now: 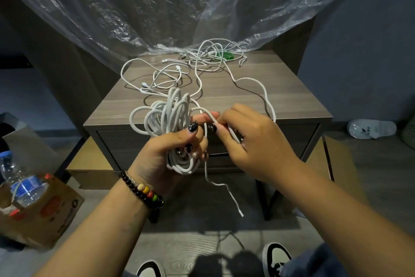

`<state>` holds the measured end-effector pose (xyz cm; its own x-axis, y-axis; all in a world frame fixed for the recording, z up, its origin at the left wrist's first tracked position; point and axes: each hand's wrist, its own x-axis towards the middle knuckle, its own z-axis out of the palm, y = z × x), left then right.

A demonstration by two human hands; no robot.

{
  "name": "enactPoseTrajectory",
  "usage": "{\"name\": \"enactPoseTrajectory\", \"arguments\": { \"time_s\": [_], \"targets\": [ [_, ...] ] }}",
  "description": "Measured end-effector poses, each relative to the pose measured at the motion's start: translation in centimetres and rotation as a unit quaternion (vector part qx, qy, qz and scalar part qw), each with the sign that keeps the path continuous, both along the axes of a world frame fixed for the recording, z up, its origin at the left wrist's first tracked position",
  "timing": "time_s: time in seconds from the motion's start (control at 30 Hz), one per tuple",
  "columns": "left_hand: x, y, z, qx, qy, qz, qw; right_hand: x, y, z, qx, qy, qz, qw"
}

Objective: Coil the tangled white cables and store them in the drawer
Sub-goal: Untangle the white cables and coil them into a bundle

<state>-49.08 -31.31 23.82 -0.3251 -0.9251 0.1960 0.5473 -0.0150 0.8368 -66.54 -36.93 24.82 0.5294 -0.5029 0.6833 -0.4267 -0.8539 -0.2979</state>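
The left hand, wearing a dark beaded bracelet at the wrist, curls its fingers round a thick bundle of looped white braided cable; the loops fan up toward 12 o'clock and the bottom of the coil bulges below the palm. The right hand, just beside it at 3 o'clock, pinches a single strand of the same white cable between thumb and fingers. From that pinch the strand runs off toward 1 o'clock, snaking across the grey wood-grain nightstand top. A loose cable tail hangs below the hands toward 6 o'clock, its end free in the air.

On the nightstand top, at 12 o'clock from the hands, lie more thin white tangled cables, with a second knot of them further back beside a small green object. The drawer front sits shut behind the hands. Crumpled clear plastic sheeting drapes over the back.

At 9 o'clock, a clear water bottle with a blue label stands in a brown cardboard box. At 3 o'clock, a white slipper lies on the floor.
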Motion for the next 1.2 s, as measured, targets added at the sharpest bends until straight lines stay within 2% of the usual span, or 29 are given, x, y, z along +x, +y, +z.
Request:
{"name": "enactPoseTrajectory", "arguments": {
  "time_s": [0.17, 0.23, 0.33, 0.47, 0.57, 0.67, 0.9, 1.0, 1.2],
  "targets": [
    [-1.6, 0.4, 1.4, 0.062, 0.033, 0.121, 0.990, 0.3, 0.8, 1.0, 0.023, 0.014, 0.060, 0.998],
    [-1.0, 0.0, 1.3, 0.090, 0.021, 0.176, 0.980, -0.1, 0.7, 1.3, 0.044, 0.016, 0.082, 0.996],
    [-0.1, -0.6, 1.1, 0.118, -0.009, 0.194, 0.974, -0.4, 0.1, 1.3, 0.041, 0.005, 0.077, 0.996],
    [-0.8, 0.0, 1.7, 0.113, -0.026, 0.169, 0.979, -0.4, -0.3, 0.9, 0.022, -0.033, 0.087, 0.995],
    [-1.3, 0.2, 2.2, 0.139, -0.023, 0.183, 0.973, -0.9, -0.7, 1.3, 0.015, -0.081, 0.105, 0.991],
    [-1.5, 0.2, 2.1, 0.158, -0.038, 0.188, 0.969, -1.2, -1.2, 1.5, -0.008, -0.089, 0.108, 0.990],
    [-1.0, -0.1, 1.3, 0.160, -0.037, 0.080, 0.983, -1.4, -1.6, 1.4, -0.063, -0.109, 0.085, 0.988],
    [-1.0, 0.0, 1.0, 0.141, -0.062, 0.026, 0.988, -1.4, -1.6, 1.5, -0.086, -0.121, 0.071, 0.986],
    [-1.3, 0.2, 0.7, 0.104, -0.118, 0.014, 0.987, -1.7, -1.8, 1.7, -0.112, -0.143, 0.053, 0.982]
  ]
}}
